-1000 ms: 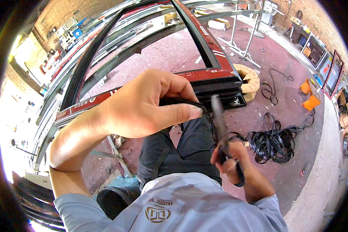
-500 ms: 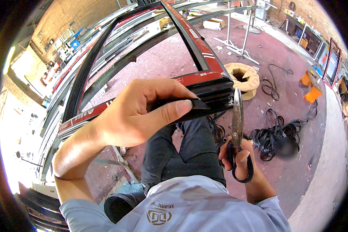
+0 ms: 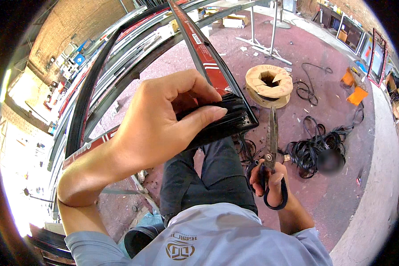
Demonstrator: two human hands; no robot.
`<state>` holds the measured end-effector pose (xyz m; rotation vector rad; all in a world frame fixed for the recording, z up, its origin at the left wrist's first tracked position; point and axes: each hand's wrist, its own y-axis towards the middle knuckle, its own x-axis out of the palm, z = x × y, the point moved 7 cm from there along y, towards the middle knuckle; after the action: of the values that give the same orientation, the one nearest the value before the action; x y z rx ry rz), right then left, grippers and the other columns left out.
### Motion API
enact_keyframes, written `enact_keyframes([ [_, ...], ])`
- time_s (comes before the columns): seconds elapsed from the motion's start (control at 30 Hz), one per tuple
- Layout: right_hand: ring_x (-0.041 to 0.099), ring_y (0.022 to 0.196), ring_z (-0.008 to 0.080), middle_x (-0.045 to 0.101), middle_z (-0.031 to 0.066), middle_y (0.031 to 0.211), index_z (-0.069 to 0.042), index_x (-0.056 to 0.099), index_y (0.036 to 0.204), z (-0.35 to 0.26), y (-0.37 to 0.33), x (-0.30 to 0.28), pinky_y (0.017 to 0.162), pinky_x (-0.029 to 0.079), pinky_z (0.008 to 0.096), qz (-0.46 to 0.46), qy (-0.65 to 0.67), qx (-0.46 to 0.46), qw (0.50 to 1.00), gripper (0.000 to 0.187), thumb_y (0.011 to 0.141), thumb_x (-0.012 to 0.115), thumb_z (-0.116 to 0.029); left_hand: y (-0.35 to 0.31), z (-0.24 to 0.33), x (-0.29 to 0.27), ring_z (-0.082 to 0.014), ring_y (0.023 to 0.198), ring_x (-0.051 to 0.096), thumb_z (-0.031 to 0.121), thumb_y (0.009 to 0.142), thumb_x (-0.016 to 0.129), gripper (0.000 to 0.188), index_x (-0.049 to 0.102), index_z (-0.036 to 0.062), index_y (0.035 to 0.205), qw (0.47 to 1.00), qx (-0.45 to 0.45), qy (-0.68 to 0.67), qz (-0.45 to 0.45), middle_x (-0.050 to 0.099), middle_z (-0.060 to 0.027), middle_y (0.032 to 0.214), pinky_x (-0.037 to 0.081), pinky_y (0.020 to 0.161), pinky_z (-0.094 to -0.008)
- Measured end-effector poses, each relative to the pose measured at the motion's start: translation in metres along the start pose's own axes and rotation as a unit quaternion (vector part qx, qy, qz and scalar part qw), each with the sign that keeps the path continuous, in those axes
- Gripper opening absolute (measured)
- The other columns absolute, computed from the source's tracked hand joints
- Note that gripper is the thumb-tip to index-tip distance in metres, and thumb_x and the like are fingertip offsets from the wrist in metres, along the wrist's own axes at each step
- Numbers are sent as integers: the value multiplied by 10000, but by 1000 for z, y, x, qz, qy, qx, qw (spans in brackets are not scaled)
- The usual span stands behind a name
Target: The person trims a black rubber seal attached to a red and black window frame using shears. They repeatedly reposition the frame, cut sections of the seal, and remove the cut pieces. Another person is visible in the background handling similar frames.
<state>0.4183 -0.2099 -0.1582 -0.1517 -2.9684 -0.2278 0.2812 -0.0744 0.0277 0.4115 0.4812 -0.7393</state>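
Note:
My left hand (image 3: 164,115) reaches across the near bar of a window frame (image 3: 210,66), which is black with red film. Its thumb and forefinger pinch a black rubber strip (image 3: 228,103) at the near right corner; the palm hides part of the bar. Lower right, my right hand (image 3: 272,181) has its fingers through the handles of a pair of scissors (image 3: 271,142). The worn metal blades lie together and point away from me, just right of the frame's corner and apart from it.
A cardboard spool (image 3: 269,82) stands on the reddish floor beyond the corner. Tangled black strip (image 3: 314,148) lies to the right. Farther off are orange pieces (image 3: 357,95) and a metal stand (image 3: 264,46). Long profiles (image 3: 133,73) lie beneath the frame.
The frame's corner and my left hand sit farther left in view, and the fingers have shifted on the strip. The spool shows more fully. The scissors remain in my right hand, little moved.

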Motion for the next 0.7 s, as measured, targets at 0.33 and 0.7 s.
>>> enact_keyframes([
  [0.33,482,491,82,536,17,628,-7,595,812,15,7,-19,439,354,249,20,31,13,999,793,850,466,-789,22,-6,3,-70,800,526,40,816,757,131,627,42,830,978,108,174,41,544,3,859,436,638,-222],
  [0.7,482,501,84,512,9,600,-3,592,815,29,13,-27,455,355,244,17,53,31,998,808,843,459,-800,30,-15,3,-125,858,511,54,797,776,188,590,40,816,995,67,68,16,521,-32,903,414,807,-264],
])
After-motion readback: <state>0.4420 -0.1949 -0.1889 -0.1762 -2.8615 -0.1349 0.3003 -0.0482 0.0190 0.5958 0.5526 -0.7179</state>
